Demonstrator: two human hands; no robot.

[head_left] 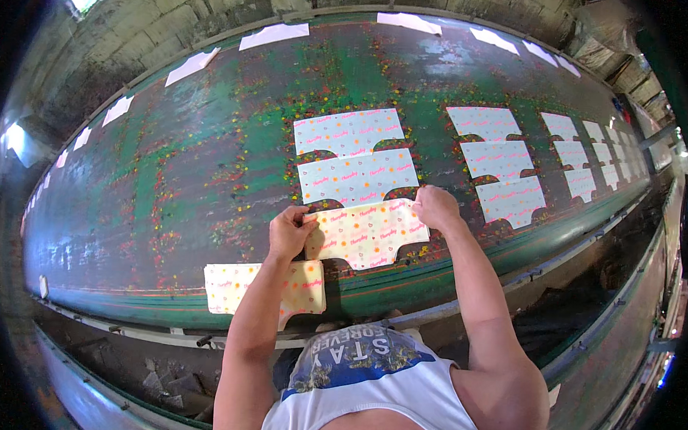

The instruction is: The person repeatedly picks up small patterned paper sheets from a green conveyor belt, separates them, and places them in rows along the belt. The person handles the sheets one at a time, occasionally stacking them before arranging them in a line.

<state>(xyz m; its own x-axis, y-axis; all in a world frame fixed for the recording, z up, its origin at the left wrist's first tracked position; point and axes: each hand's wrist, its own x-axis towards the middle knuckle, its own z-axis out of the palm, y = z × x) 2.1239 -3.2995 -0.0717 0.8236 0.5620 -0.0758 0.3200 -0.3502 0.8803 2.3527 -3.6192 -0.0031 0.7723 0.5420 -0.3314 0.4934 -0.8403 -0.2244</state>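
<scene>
Between my two hands is a cream printed fabric piece (372, 233), cut in a brief-like shape with a narrow tab toward me. My left hand (291, 232) pinches its upper left corner. At the opposite upper corner, the fingers of my right hand (437, 209) are closed on the edge. Just beyond lie two pale blue-white printed pieces, a middle one (357, 177) and a far one (348, 132), flat on the green table in a column. Beside my left forearm sits a stack of cream printed pieces (306, 283), partly hidden by that arm.
The long green table (209, 157) is speckled with coloured paint. More printed pieces (501, 160) lie in columns to the right. Plain white pieces (274, 35) line the far edge, before a block wall (176, 27). A rail (431, 313) runs along the near edge.
</scene>
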